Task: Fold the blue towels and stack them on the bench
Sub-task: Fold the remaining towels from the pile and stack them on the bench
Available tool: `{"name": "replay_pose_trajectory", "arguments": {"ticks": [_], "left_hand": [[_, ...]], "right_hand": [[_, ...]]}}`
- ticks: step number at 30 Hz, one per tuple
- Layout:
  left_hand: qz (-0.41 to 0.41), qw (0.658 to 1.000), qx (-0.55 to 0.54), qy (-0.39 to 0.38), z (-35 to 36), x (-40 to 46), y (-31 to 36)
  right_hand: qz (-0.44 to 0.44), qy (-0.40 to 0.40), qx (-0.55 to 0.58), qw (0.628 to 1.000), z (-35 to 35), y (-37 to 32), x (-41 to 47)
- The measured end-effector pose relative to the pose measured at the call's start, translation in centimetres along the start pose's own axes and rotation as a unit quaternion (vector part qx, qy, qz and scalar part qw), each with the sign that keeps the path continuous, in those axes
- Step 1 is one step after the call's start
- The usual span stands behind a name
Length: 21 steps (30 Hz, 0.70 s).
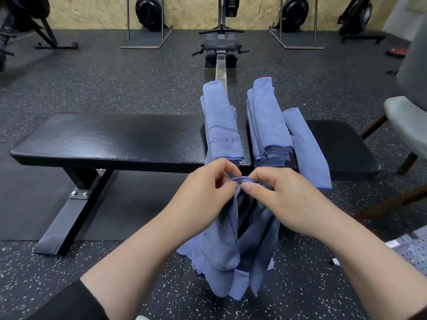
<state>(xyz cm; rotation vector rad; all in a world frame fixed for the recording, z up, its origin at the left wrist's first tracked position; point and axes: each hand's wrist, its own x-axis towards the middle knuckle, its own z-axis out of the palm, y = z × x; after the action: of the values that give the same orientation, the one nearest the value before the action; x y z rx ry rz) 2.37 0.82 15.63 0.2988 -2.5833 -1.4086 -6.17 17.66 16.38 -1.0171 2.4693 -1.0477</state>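
Note:
A blue towel (233, 245) hangs loose in front of the black bench (111, 139), its lower end near the floor. My left hand (205, 192) and my right hand (279, 197) both pinch its top edge, fingertips almost touching. On the bench lie a folded blue towel with printed lettering (221, 125), a thicker pile of folded blue towels (265, 121) to its right, and a further blue towel (307, 148) draped over the bench's front edge.
A rowing machine (221, 49) stands behind the bench. A grey chair (409, 121) sits at the right. Black wheeled machines on stands line the back wall. The floor is dark speckled rubber, and a perforated metal object (413, 252) lies at lower right.

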Motion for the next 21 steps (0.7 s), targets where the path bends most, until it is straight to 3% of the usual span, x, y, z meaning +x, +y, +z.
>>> {"name": "replay_pose_trajectory", "arguments": {"ticks": [3, 5, 8, 12, 16, 21], "left_hand": [[-0.034, 0.988, 0.15, 0.0, -0.3, -0.5, -0.6], [-0.07, 0.979, 0.189, 0.023, -0.7, -0.6, -1.0], [-0.105, 0.983, 0.13, 0.08, -1.6, -0.5, -1.4], [-0.082, 0.989, 0.051, 0.116, -2.1, -0.2, -1.1], [-0.063, 0.996, -0.025, 0.052, -1.6, -0.1, -0.2], [-0.019, 0.999, -0.037, -0.011, -0.7, 0.1, 0.2]], "right_hand": [[-0.008, 0.034, 0.011, 0.999, 0.3, -0.3, -0.1], [0.005, 0.066, 0.046, 0.997, 0.2, -0.6, 0.0], [0.036, 0.11, 0.06, 0.991, -0.4, -0.4, 0.2], [0.071, 0.124, 0.042, 0.989, -0.6, 0.6, 0.4], [0.076, 0.085, 0.032, 0.993, -0.3, 0.7, 0.4], [-0.001, 0.021, 0.045, 0.999, 0.5, -0.5, 0.1]]}}
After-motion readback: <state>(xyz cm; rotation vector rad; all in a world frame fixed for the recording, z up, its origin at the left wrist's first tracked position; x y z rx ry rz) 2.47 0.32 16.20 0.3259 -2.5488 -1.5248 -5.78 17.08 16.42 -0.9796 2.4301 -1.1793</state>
